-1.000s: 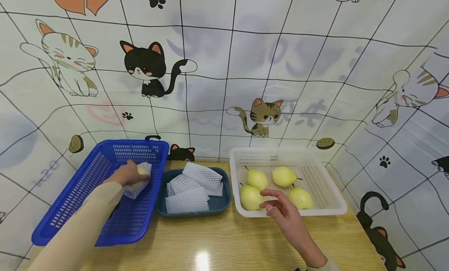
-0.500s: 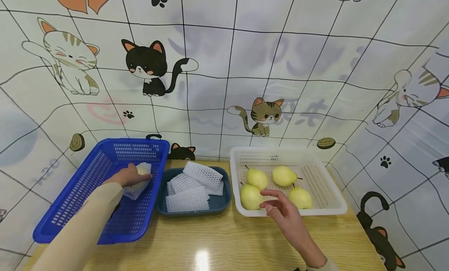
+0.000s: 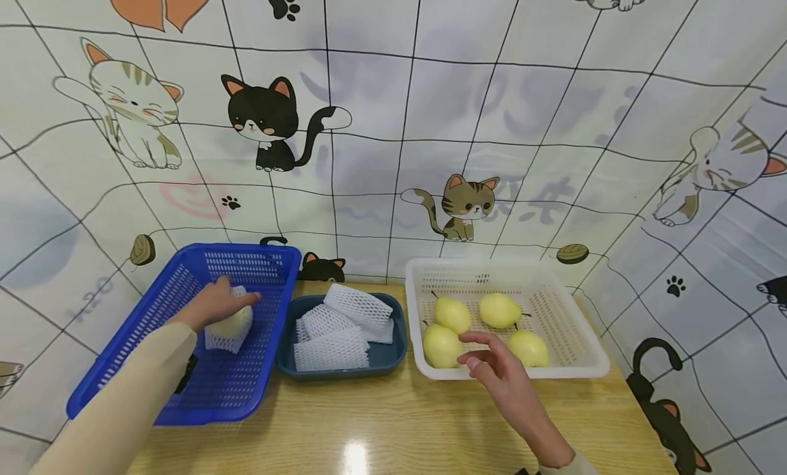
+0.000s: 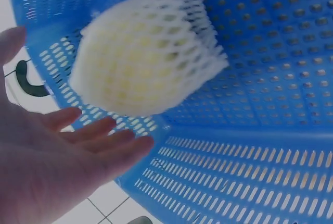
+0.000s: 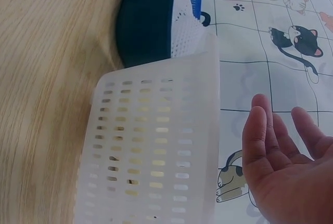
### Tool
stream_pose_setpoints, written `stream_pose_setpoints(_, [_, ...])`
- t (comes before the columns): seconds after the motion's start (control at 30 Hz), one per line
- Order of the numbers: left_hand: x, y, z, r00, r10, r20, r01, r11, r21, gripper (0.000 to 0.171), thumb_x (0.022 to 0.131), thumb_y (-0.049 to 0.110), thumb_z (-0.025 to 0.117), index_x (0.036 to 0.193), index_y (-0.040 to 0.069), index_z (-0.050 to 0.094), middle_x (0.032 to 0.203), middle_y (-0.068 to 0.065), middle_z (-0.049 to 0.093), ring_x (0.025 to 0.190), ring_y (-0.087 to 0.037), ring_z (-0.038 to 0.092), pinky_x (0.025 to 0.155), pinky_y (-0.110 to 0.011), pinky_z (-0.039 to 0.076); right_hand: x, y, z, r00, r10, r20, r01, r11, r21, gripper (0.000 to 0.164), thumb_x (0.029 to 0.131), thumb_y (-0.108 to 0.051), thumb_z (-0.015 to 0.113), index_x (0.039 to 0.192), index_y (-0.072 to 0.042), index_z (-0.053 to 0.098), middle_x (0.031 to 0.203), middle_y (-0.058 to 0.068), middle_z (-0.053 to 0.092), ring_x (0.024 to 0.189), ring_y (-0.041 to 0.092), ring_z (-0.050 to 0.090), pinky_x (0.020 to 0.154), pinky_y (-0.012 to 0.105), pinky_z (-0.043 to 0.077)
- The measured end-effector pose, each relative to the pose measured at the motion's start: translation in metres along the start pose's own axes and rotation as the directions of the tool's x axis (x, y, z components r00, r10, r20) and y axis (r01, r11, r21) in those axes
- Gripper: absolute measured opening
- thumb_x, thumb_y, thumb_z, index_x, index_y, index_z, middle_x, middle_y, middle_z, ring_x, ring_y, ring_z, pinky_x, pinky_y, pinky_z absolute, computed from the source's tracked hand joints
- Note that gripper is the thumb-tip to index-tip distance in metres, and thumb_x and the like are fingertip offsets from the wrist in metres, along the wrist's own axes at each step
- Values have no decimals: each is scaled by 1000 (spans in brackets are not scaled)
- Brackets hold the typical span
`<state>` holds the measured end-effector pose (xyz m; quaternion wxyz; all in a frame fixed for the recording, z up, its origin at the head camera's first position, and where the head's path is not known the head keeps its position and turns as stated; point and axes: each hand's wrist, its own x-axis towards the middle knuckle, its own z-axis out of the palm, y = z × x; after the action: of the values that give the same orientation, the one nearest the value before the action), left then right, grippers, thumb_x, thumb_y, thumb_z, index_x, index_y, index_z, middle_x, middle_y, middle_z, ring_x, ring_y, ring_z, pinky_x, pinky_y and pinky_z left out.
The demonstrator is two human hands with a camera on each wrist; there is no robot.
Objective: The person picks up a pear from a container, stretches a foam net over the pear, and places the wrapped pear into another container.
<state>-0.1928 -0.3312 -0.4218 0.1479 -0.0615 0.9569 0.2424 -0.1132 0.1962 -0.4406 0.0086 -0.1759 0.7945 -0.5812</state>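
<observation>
In the blue basket (image 3: 270,253) at the left lies a yellow pear in a white foam net sleeve (image 4: 140,57). My left hand (image 3: 212,303) is over it; in the left wrist view its fingers (image 4: 99,140) are spread and straight, apart from the wrapped pear. At the right, my right hand (image 3: 501,379) hovers over the front rim of a white basket (image 3: 578,338), its fingers relaxed and holding nothing. Several bare pears (image 3: 499,309) lie in that basket, the front left pear (image 3: 441,346) nearest the right fingertips.
Between the two baskets stands a dark teal tray (image 3: 384,364) with several white foam net sleeves (image 3: 332,348) in it. All three stand on a wooden table (image 3: 369,420). Behind them hangs a cat-patterned sheet (image 3: 369,119).
My left hand has let go of the wrapped pear and drawn back a little to the left, with the pear left in the blue basket. The right hand has stayed in place.
</observation>
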Motion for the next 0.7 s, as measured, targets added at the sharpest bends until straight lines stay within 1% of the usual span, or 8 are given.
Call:
stream_pose_setpoints(0.07, [-5,1,-2,999,17,-48,-17,1000,6,106,102,57,51,147,-30,9,150,-55,14,138,-69,20,110,-74,27,0,0,0,1000,7,2,-7,1000,-7,31,106,-11,54,137,-5,56,124,12,64,104,19,68,85,32,55])
stream_pose_setpoints(0.17, [-15,7,-5,991,52,-122,-51,999,11,101,102,55,52,149,-27,14,150,-53,15,138,-68,22,110,-74,27,0,-1,-1,1000,9,-2,-9,1000,-12,31,106,-10,54,137,-6,57,123,12,65,104,21,68,85,33,55])
stream_pose_setpoints(0.33, [-32,31,-7,969,111,-220,-118,993,-20,94,103,53,54,154,-18,20,155,-46,20,140,-63,24,111,-73,26,-1,-1,-1,1000,0,-10,0,1000,-14,30,106,-9,54,135,-8,58,125,10,64,106,31,68,84,32,54])
stream_pose_setpoints(0.4, [-40,42,-7,957,144,-252,-158,987,-38,91,103,52,55,156,-15,22,155,-43,24,141,-61,26,111,-73,27,-1,-1,0,1000,1,-14,-1,1000,-14,29,105,-9,54,134,-9,59,125,9,64,105,31,68,84,32,54])
stream_pose_setpoints(0.5, [-53,57,-4,934,186,-304,-218,973,-73,86,104,49,56,157,-11,25,157,-39,28,142,-57,29,111,-71,29,-1,-1,0,1000,5,-15,-5,1000,-8,29,105,-10,55,134,-11,59,125,8,64,105,28,68,84,32,54])
stream_pose_setpoints(0.63, [-73,73,3,902,216,-373,-285,948,-140,79,104,46,57,157,-6,30,157,-33,35,144,-52,33,112,-68,31,0,-2,1,1000,-12,-12,12,1000,-3,29,106,-9,53,135,-6,58,131,6,60,105,23,68,84,32,54])
stream_pose_setpoints(0.7, [-81,79,7,886,224,-405,-318,930,-182,75,105,44,57,156,-5,33,157,-30,38,144,-49,35,112,-67,32,0,-3,1,1000,-26,-11,26,1000,-5,30,106,-8,53,135,-4,58,133,6,59,105,20,68,84,31,54])
